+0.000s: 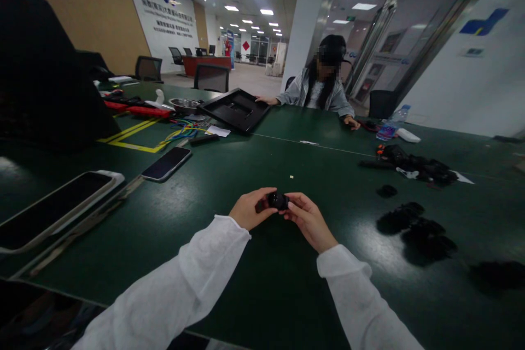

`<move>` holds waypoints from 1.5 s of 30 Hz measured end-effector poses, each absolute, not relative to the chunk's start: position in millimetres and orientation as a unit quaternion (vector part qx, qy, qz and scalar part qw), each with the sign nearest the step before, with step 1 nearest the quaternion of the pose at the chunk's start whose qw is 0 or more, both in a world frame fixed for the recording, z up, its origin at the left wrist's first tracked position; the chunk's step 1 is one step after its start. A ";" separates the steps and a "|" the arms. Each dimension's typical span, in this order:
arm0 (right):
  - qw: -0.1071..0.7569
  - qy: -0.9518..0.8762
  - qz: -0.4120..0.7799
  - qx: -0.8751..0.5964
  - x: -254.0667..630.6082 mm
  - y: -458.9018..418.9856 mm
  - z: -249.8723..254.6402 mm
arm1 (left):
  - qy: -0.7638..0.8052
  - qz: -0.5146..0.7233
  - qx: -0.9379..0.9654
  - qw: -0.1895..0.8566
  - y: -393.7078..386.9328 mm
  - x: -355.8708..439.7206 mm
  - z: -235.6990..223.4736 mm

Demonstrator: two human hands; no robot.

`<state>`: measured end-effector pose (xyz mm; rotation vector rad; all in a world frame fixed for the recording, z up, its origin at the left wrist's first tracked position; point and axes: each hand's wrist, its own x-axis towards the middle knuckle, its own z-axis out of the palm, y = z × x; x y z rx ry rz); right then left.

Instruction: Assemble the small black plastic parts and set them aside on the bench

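Observation:
Between my two hands, above the green table (246,169), is a small black rounded part (278,200); its exact kind cannot be made out. My left hand (253,209) pinches it from the left with thumb and fingers. From the right, the fingertips of my right hand (308,220) close on it too. Just beyond the hands lies a tiny pale scrap (291,176). To the right rest similar dark pieces, among them a small round one (386,191) and a cluster (429,238).
At left lie a phone (167,164) and a larger white-edged device (57,208). Coloured wires (184,130) and a metal bowl (185,105) sit farther back. Across the table a person (318,93) touches a tilted black tray-like panel (217,109). A bottle (394,123) stands at right.

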<state>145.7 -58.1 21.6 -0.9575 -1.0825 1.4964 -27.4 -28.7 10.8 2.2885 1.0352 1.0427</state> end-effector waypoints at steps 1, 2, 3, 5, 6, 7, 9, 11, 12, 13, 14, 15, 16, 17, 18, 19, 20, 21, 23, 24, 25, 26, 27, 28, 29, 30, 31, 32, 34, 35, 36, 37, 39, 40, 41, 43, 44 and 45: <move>0.508 -0.449 0.620 -0.395 146.1 -57.7 20.8 | 0.365 0.379 0.823 0.213 -28.4 -27.4 10.3; 0.510 -0.449 0.620 -0.393 146.4 -57.4 19.9 | 0.361 0.383 0.822 0.216 -28.3 -27.5 10.1; 0.510 -0.451 0.619 -0.391 146.8 -57.1 19.3 | 0.361 0.383 0.821 0.219 -28.4 -27.7 10.3; 0.503 -0.460 0.619 -0.389 147.4 -57.0 18.8 | 0.376 0.379 0.817 0.217 -28.7 -28.5 11.5; 0.499 -0.466 0.618 -0.389 147.7 -57.1 19.0 | 0.387 0.375 0.816 0.210 -28.8 -29.0 12.3; 0.493 -0.473 0.618 -0.390 147.9 -57.3 19.4 | 0.398 0.368 0.816 0.200 -28.7 -29.5 13.1; 0.479 -0.488 0.618 -0.389 148.2 -57.9 20.4 | 0.412 0.355 0.820 0.178 -28.0 -30.1 13.8; 0.468 -0.501 0.615 -0.390 148.3 -58.1 20.8 | 0.409 0.354 0.825 0.164 -26.7 -30.1 13.4; 0.464 -0.506 0.613 -0.391 148.3 -58.1 20.7 | 0.401 0.362 0.826 0.161 -26.1 -29.8 12.8; 0.462 -0.511 0.609 -0.392 148.3 -58.0 20.4 | 0.390 0.375 0.826 0.159 -25.6 -29.4 12.3; 0.461 -0.516 0.605 -0.394 148.1 -57.8 20.0 | 0.377 0.389 0.826 0.158 -25.4 -29.0 11.9; 0.462 -0.519 0.601 -0.395 147.9 -57.6 19.6 | 0.365 0.401 0.825 0.158 -25.5 -28.5 11.8; 0.462 -0.522 0.598 -0.396 147.7 -57.4 19.3 | 0.356 0.413 0.824 0.157 -26.0 -28.1 12.2; 0.462 -0.523 0.596 -0.397 147.3 -57.2 19.1 | 0.351 0.423 0.821 0.156 -26.9 -27.7 13.2; 0.461 -0.522 0.596 -0.399 146.9 -57.1 19.2 | 0.351 0.432 0.816 0.157 -28.0 -27.4 14.5; 0.462 -0.517 0.598 -0.402 146.6 -57.1 19.3 | 0.352 0.440 0.810 0.160 -29.4 -27.2 16.1; 0.465 -0.509 0.601 -0.403 146.3 -57.0 19.4 | 0.353 0.448 0.804 0.166 -30.8 -27.0 17.7; 0.471 -0.499 0.605 -0.404 146.1 -57.0 19.5 | 0.354 0.454 0.799 0.175 -32.2 -26.7 19.1; 0.488 -0.476 0.611 -0.402 146.0 -56.8 19.1 | 0.345 0.456 0.797 0.195 -34.1 -26.1 20.4; 0.498 -0.464 0.613 -0.401 146.1 -56.6 18.6 | 0.336 0.454 0.800 0.202 -34.5 -25.7 20.2; 0.505 -0.455 0.615 -0.399 146.4 -56.4 17.9 | 0.327 0.450 0.805 0.207 -34.5 -25.3 19.5; 0.510 -0.449 0.616 -0.398 146.8 -56.0 17.1 | 0.318 0.445 0.809 0.213 -34.1 -24.9 18.4; 0.513 -0.444 0.618 -0.397 147.2 -55.7 16.3 | 0.312 0.442 0.812 0.219 -33.6 -24.7 17.3; 0.515 -0.441 0.618 -0.397 147.6 -55.3 15.7 | 0.310 0.439 0.813 0.225 -33.0 -24.6 16.2; 0.517 -0.438 0.619 -0.397 147.9 -55.0 15.4 | 0.314 0.434 0.813 0.230 -32.4 -24.6 15.4; 0.517 -0.437 0.619 -0.398 148.2 -54.9 15.3 | 0.322 0.429 0.811 0.233 -32.0 -24.9 15.0; 0.516 -0.437 0.620 -0.398 148.2 -54.9 15.5 | 0.335 0.425 0.808 0.233 -31.7 -25.4 14.9; 0.514 -0.438 0.620 -0.399 148.2 -55.1 15.9 | 0.350 0.420 0.805 0.229 -31.6 -26.0 15.3; 0.506 -0.445 0.623 -0.399 147.7 -55.7 17.0 | 0.376 0.406 0.805 0.215 -31.5 -27.6 16.4; 0.501 -0.449 0.624 -0.398 147.5 -56.0 17.4 | 0.382 0.398 0.808 0.209 -31.5 -28.3 17.0; 0.497 -0.452 0.624 -0.398 147.3 -56.3 17.6 | 0.383 0.389 0.812 0.206 -31.4 -29.0 17.3; 0.496 -0.455 0.624 -0.397 147.3 -56.4 17.5 | 0.380 0.380 0.818 0.204 -31.2 -29.5 17.3; 0.500 -0.454 0.622 -0.396 147.6 -56.3 16.6 | 0.373 0.368 0.828 0.202 -30.5 -29.7 16.2; 0.504 -0.452 0.621 -0.395 147.9 -56.1 16.0 | 0.369 0.366 0.831 0.198 -30.1 -29.5 15.3; 0.507 -0.450 0.620 -0.394 148.3 -55.9 15.4 | 0.366 0.364 0.834 0.193 -29.8 -29.2 14.3; 0.511 -0.446 0.620 -0.395 149.1 -55.8 15.0 | 0.363 0.360 0.839 0.187 -29.6 -28.4 12.8; 0.510 -0.445 0.620 -0.397 149.3 -56.0 15.3 | 0.365 0.356 0.839 0.187 -29.7 -28.1 12.5; 0.509 -0.444 0.620 -0.399 149.4 -56.2 16.0 | 0.373 0.352 0.838 0.189 -29.8 -27.9 12.6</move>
